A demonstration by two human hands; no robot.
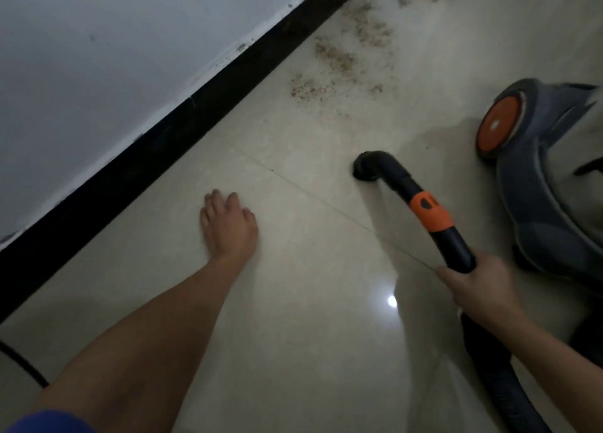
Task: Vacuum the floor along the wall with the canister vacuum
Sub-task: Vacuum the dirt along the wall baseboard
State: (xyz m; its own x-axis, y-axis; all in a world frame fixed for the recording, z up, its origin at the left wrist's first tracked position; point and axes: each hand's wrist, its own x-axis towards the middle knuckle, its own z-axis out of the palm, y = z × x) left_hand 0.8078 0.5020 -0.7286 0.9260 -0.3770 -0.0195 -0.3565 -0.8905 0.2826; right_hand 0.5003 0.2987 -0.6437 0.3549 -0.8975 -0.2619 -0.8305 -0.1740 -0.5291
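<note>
The left hand (pixel 228 227) lies palm down on the pale tiled floor (pixel 310 351), its fingers (pixel 213 205) released and stretched flat towards the black skirting board (pixel 163 138) at the foot of the white wall (pixel 98 57); the hand is near the skirting but apart from it. The right hand (pixel 479 289) holds the black curved handle tube (pixel 456 246) of the canister vacuum (pixel 548 187), fingers clenched round it just below an orange collar (pixel 430 212); the tube's bent open end (pixel 367 166) points down at the floor, near or on the tile, which of the two cannot be told. The grey canister with its orange wheel (pixel 499 122) stands just right of the tube; the ribbed hose (pixel 489 367) runs back under the right forearm. Brown scattered dirt (pixel 336 57) lies on the floor beside the skirting, well beyond the tube's end; a dark cable (pixel 23 365) crosses the lower left corner.
</note>
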